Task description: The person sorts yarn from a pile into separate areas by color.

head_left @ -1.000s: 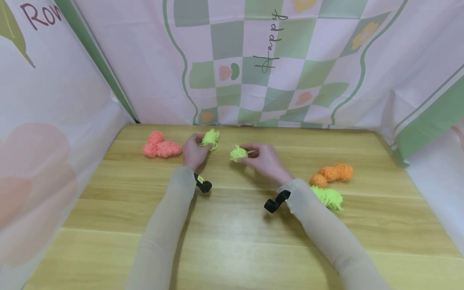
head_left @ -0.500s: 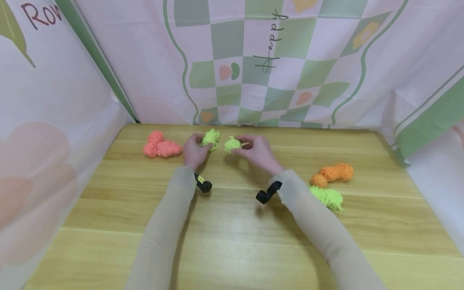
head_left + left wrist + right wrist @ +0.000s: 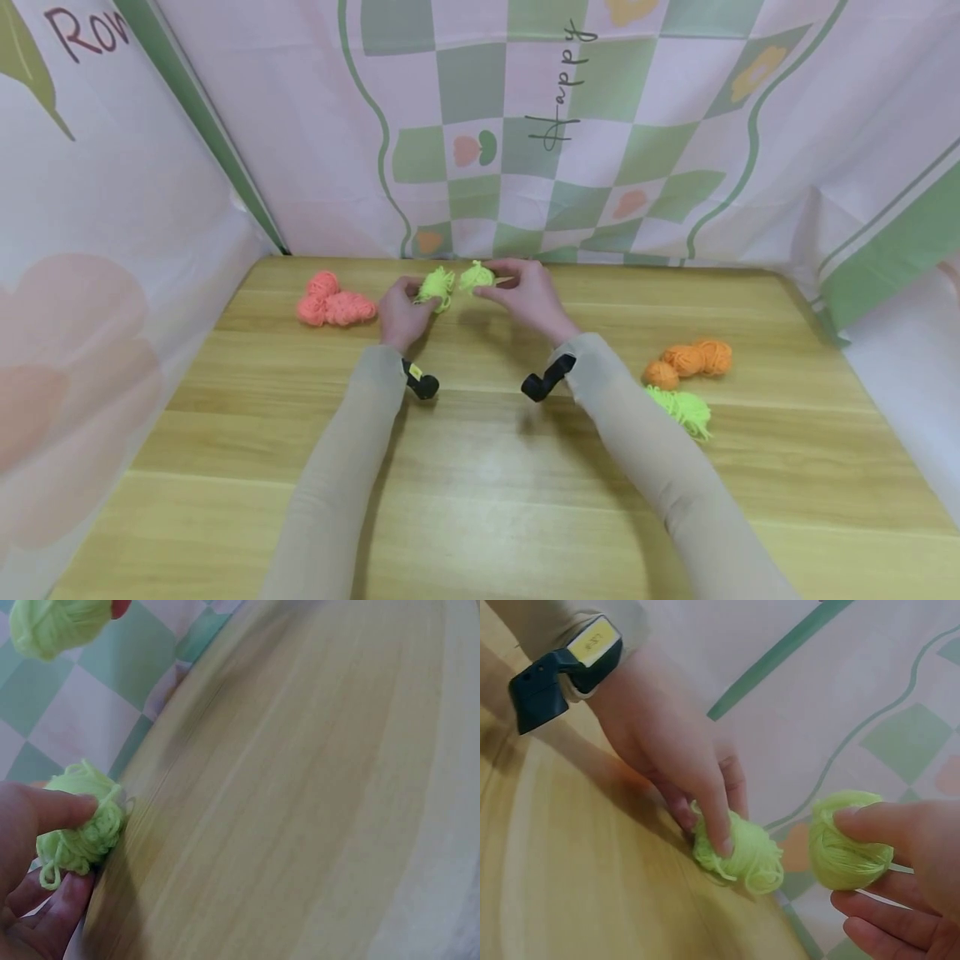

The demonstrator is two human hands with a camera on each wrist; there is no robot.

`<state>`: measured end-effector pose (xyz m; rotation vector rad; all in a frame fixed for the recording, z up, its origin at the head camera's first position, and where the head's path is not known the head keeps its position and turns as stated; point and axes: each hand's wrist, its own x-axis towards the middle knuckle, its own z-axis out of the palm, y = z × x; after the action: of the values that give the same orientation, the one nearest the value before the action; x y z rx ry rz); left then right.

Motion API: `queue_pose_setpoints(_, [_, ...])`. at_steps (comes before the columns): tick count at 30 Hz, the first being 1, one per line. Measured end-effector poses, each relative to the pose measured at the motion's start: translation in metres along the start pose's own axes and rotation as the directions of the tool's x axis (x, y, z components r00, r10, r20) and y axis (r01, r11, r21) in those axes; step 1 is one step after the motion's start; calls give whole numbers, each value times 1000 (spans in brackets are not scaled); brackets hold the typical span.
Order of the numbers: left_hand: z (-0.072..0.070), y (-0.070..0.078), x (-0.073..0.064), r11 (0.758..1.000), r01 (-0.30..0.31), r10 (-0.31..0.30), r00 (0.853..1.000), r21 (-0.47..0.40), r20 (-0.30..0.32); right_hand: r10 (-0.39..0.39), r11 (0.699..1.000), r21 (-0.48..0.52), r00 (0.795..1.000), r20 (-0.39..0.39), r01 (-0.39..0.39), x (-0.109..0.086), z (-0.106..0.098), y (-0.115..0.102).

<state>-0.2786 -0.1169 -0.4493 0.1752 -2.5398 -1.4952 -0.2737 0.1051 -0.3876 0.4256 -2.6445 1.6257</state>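
Observation:
My left hand [image 3: 404, 313] grips a yellow-green ball of yarn [image 3: 436, 287] with loose loops, which rests on the table near its back edge. In the left wrist view the thumb presses on top of that yarn [image 3: 82, 825], with fingers beneath. A second, rounder yellow-green yarn ball [image 3: 849, 844] is pinched between the thumb and fingers of my right hand [image 3: 531, 298]. It is held raised above the table, just right of the first ball and apart from it.
Pink yarn balls [image 3: 333, 302] lie in a cluster left of my left hand. On the right are orange yarn balls [image 3: 686, 361] in a row and another yellow-green yarn bundle [image 3: 684, 410], partly behind the right sleeve. A patterned curtain [image 3: 525, 192] hangs behind the wooden table [image 3: 480, 500].
My right hand has moved left and toward the back with its yarn ball, closing in on the other ball. The left hand stays in place, holding its yarn.

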Motion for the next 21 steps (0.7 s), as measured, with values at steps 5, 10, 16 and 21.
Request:
queue_pose_setpoints(5, [-2, 0, -1, 1000, 11, -11, 1000, -10, 12, -4, 1000, -8, 1000, -4, 4, 7, -1, -2])
queue_pose_setpoints(10, [-2, 0, -1, 1000, 19, -19, 1000, -8, 16, -9, 1000, -27, 1000, 2, 9, 12, 1, -3])
queue_pose_setpoints(16, [-1, -1, 0, 1000, 11, -11, 1000, -10, 17, 7, 999, -49, 1000, 7, -6, 18, 6, 0])
queue_pose_setpoints(21, [-1, -2, 0, 1000, -2, 2, 1000, -4, 8, 14, 999, -48, 1000, 12, -14, 23, 12, 5])
